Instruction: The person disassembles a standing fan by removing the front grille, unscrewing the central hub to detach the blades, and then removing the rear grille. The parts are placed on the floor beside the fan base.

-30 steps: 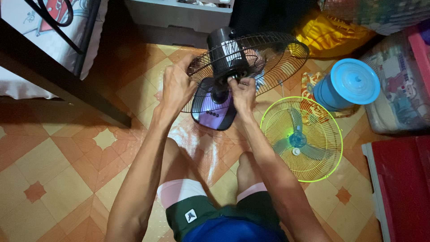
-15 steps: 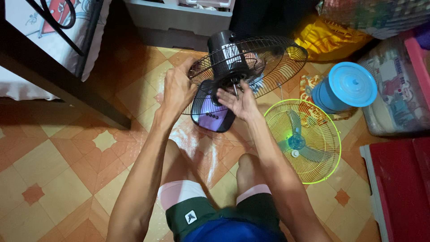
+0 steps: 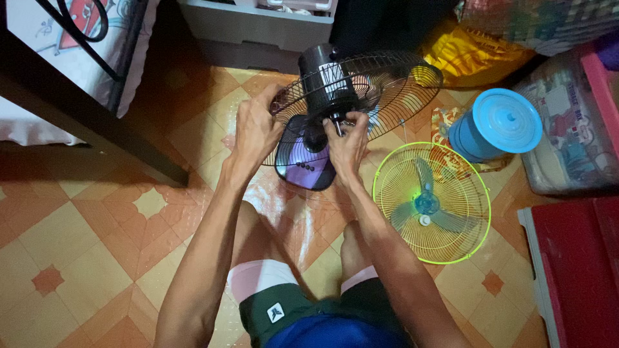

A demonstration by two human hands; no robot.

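Head view. A person sits on the tiled floor [image 3: 97, 238] with knees drawn up, both arms reaching forward to a black fan [image 3: 325, 113] standing at about 12 o'clock from the knees.

The fan's motor housing [image 3: 322, 74] is a dark cylinder with a pale label; its black wire guard [image 3: 387, 80] spreads out around it toward 2 o'clock. The base [image 3: 306, 169] below carries a purple panel with small buttons and rests on the floor.

Left hand [image 3: 256, 129]: clenched on the rim of the wire guard at its 9 o'clock edge, thumb raised along the wires.

Right hand [image 3: 348, 145]: fingertips pinched at the centre of the guard, on the thin metal shaft [image 3: 337, 127] or a small part around it just below the motor housing. Whether a loose part is held in the fingers cannot be told.

At 4 o'clock from the fan, close beside the right forearm, a yellow-green wire guard [image 3: 432, 203] lies flat on the floor with blue fan blades [image 3: 425, 200] lying on or under it. At 3 o'clock from the fan stands a blue round container with lid [image 3: 496, 125]. A red box [image 3: 577, 264] occupies the 4 o'clock edge of the frame. A yellow cloth [image 3: 471, 58] lies at 1 o'clock, a grey plastic drawer unit [image 3: 258, 26] at 12 o'clock, and a dark bed frame [image 3: 84, 109] at 10 o'clock.
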